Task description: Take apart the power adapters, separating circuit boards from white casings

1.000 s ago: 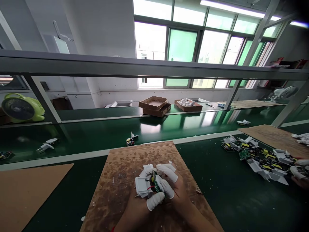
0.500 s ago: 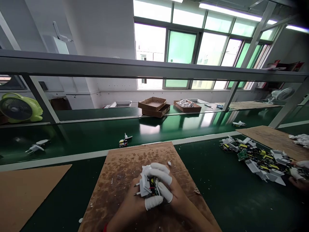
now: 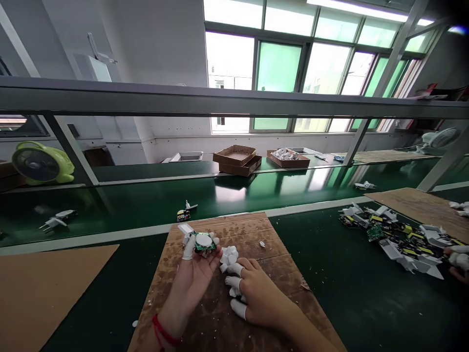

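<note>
My left hand [image 3: 196, 278], palm up, holds a green circuit board [image 3: 211, 248] with a white oval pad [image 3: 203, 239] on its upper face. A white plastic plug housing [image 3: 185, 229] sticks out beside the board at the fingertips. Down on the stained cardboard sheet [image 3: 205, 313], my right hand [image 3: 252, 288] rests with its fingers apart over small white pieces [image 3: 229, 256], some partly hidden beneath the fingers. White covers sheathe several fingertips on both hands.
A heap of plug housings and circuit boards [image 3: 399, 239] lies right, with another person's hand [image 3: 458, 256] at its edge. On the green conveyor belt [image 3: 146, 195] sit an opened plug [image 3: 185, 213] and more plug parts [image 3: 58, 221]. Cardboard trays [image 3: 238, 164] stand beyond; a metal rail [image 3: 220, 101] crosses above.
My hands have parted. The left has raised and turned the board so the white pad faces up; the right has let go and moved down to the white pieces on the cardboard.
</note>
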### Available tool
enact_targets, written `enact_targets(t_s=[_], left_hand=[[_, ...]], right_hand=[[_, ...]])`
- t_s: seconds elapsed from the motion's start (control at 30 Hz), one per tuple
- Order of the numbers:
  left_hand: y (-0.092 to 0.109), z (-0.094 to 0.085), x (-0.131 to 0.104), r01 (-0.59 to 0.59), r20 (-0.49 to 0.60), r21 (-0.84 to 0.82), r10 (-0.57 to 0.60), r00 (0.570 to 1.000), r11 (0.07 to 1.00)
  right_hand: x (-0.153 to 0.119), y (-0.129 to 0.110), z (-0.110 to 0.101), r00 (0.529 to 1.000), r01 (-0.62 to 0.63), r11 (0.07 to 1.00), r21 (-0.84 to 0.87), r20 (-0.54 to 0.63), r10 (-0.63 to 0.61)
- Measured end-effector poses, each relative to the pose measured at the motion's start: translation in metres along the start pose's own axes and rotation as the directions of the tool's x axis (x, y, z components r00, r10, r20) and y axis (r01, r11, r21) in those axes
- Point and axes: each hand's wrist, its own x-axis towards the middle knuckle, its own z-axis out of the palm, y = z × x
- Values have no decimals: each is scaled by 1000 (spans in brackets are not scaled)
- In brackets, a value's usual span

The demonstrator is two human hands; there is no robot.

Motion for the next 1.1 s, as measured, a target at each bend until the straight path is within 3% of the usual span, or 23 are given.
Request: enact_targets(t_s=[0.13, 0.2, 0.27, 0.37, 0.47, 0.77, 0.97, 1.1], left_hand=[[-7, -1, -3, 56, 47, 71, -60, 997, 996], [-9, -2, -5, 77, 80, 93, -84, 993, 993], [-12, -4, -6, 82, 111, 110, -94, 989, 991], [-16, -9, -5, 99, 190, 144, -126, 974, 985], [-21, -15, -7, 103, 265, 198, -155, 952, 975], [-42, -25, -22, 53, 437, 389, -235, 868, 920], [-47, -24, -19, 40, 450, 383, -224, 864, 923], [-47, -17, -21, 57, 458, 331, -213, 863, 942]], right_hand=[[-1, 4, -1, 994, -107, 994, -36, -2, 107], [-2, 7, -6, 980, -179, 982, 54, -76, 182], [-2, 10, -11, 946, -234, 936, 262, -160, 281], [-1, 12, -16, 899, -202, 707, 678, -159, 409], [1, 13, -18, 888, -148, 461, 875, -88, 451], [1, 12, -15, 907, -100, 218, 971, -1, 421], [3, 12, -11, 839, -58, -36, 998, 68, 540], [2, 12, -11, 798, 15, -122, 992, 61, 599]])
